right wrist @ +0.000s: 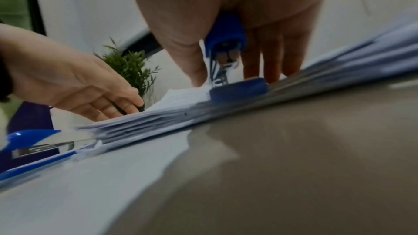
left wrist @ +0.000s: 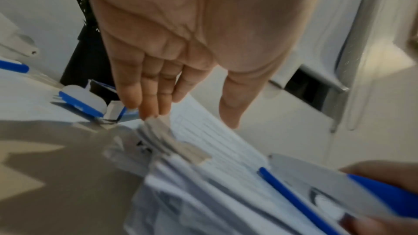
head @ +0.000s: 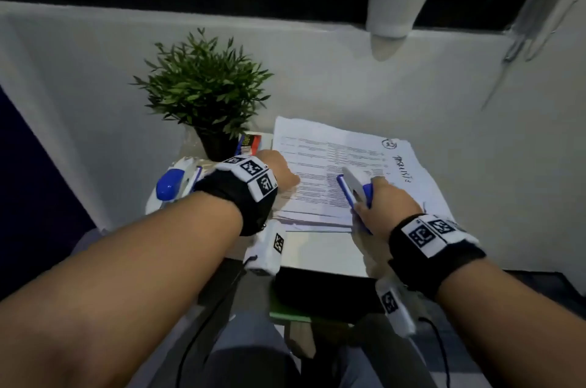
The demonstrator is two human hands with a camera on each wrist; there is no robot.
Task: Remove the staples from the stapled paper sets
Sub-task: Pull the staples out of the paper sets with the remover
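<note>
A stack of printed paper sets (head: 320,159) lies on a small table (head: 326,256). My left hand (head: 280,173) rests at the stack's left edge; in the left wrist view its straight fingers (left wrist: 149,99) touch the near corner of the papers (left wrist: 217,140). My right hand (head: 388,202) grips a white and blue stapler (head: 355,189) whose front end sits on the top sheet. In the right wrist view the stapler (right wrist: 228,56) stands between thumb and fingers with its blue base (right wrist: 238,89) on the paper stack (right wrist: 158,119). I see no staple.
A second blue and white stapler (head: 171,186) lies at the table's left edge, beside a small staple box (head: 250,144). A potted plant (head: 206,89) stands behind them. A white wall runs behind the table, and loose sheets (head: 428,184) stick out to the right.
</note>
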